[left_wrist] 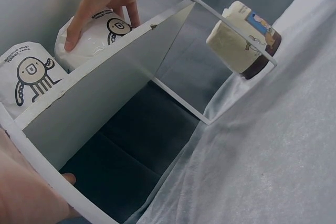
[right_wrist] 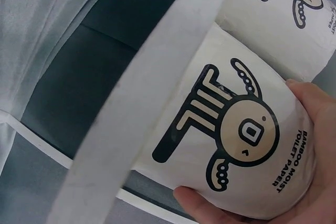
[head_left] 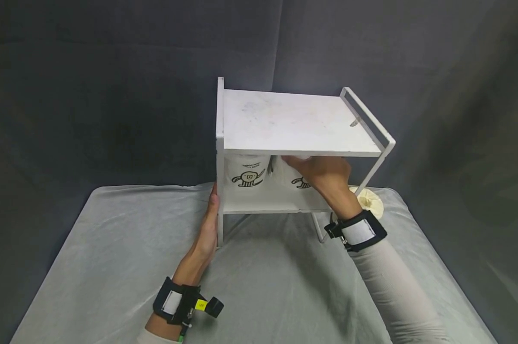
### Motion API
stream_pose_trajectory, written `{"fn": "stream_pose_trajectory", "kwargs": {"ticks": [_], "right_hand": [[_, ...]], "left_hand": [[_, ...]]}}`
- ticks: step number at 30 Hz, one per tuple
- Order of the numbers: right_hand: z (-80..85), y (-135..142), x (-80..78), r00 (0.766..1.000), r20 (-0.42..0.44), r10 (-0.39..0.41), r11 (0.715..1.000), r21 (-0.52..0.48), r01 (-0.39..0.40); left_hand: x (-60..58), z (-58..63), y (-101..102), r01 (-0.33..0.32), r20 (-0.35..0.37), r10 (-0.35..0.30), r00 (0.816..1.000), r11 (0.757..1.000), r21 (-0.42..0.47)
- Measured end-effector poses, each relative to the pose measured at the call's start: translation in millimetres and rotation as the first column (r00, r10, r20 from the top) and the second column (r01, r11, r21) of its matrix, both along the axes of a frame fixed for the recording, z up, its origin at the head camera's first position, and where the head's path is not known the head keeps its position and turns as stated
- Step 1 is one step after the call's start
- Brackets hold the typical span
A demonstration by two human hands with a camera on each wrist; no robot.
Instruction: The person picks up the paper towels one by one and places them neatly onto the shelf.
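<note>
A small white two-tier shelf rack (head_left: 302, 122) stands on the cloth-covered table. On its lower tier sit two white-wrapped toilet paper rolls printed with a cartoon figure. My right hand (head_left: 328, 174) reaches under the top board and grips the right-hand toilet paper roll (right_wrist: 247, 129), thumb and fingers spread round its top end. Beside it, on the left, stands the other toilet paper roll (head_left: 247, 172). My left hand (head_left: 205, 234) holds the rack's left side frame from outside; one fingertip (left_wrist: 69, 178) shows past the frame in the left wrist view.
To the right of the rack, partly behind my right wrist, is a cream-coloured wrapped roll (head_left: 369, 203) with a brown end (left_wrist: 265, 66). Thin rack legs (head_left: 319, 228) stand on the grey cloth (head_left: 125, 248). A dark curtain (head_left: 113, 95) hangs behind.
</note>
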State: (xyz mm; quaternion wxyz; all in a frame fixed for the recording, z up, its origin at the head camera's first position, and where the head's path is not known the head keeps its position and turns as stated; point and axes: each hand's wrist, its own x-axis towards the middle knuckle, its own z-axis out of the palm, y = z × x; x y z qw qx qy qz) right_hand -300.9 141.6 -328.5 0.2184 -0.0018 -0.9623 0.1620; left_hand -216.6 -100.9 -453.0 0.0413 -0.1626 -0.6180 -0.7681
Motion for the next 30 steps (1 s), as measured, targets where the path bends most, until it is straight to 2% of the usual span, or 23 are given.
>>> {"fn": "stream_pose_trajectory", "kwargs": {"ticks": [16,23,30], "right_hand": [[2.8,3,1.9,0.999,0.024,0.044,0.997,-0.061,-0.043],[5.5,4,4.7,0.997,0.05,0.06,0.997,-0.054,-0.057],[5.2,7,12.1,0.994,0.003,0.107,0.989,-0.107,-0.106]], "left_hand": [[-1.9,-1.5,1,-0.005,0.008,0.005,1.0,1.0,-0.007],[-2.2,-1.6,2,-0.011,-0.001,0.011,1.0,1.0,-0.006],[-2.6,-1.3,1,-0.012,-0.006,0.012,1.0,1.0,-0.009]]}}
